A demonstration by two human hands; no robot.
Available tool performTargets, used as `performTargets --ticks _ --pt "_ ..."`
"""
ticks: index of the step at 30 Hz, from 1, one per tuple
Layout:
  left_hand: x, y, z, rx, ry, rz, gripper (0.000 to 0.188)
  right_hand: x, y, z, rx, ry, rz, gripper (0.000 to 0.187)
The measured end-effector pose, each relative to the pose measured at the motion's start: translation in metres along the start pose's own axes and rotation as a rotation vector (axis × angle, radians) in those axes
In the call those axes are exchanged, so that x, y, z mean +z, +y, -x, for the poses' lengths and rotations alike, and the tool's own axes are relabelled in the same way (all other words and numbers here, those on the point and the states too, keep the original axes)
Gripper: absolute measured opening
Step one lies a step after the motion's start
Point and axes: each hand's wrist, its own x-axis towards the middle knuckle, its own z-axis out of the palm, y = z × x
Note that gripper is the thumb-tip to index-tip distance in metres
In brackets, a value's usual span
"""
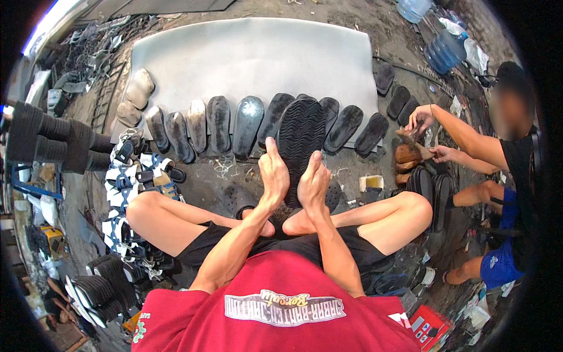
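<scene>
One black shoe sole (301,132), wavy tread toward the camera, clasped at its near part between left hand (274,176) and right hand (314,186), out in front of the bent legs. Lettering most noticeable on the red T-shirt (264,335): pale block capitals across a chest panel, with a yellowish script word along the middle; also a green emblem with small white characters on the left sleeve. More print on a red box (431,322) at lower right, too small to make out, and a small white mark on the blue shorts (501,264) of a co-worker.

On the left, one digit pointing up just beside the sole's edge, the other fingers folded in close together. On the right, thumb raised along the opposite edge, remaining fingers mostly out of sight; impossible to tell whether spread or pressed together back there.

Beyond, a row of dark insoles (220,124), a few of them glossy, along the near edge of a pale sheet (252,56). Beside the left knee, many white-and-blue sandals (120,176); farther down, black soles (111,287) in stacks. Past the right knee, brown pieces (406,154) near the co-worker's hands (420,119).
</scene>
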Motion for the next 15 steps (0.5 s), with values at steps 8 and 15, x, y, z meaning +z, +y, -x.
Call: performTargets --ticks 8,15 --pt "-0.002 0.007 0.047 0.106 0.056 0.015 0.066 0.007 0.010 -0.017 0.270 0.075 -0.117 0.086" --pt "0.013 0.014 0.035 0.168 0.212 -0.032 0.075 0.011 0.008 -0.001 0.251 0.137 -0.103 0.080"
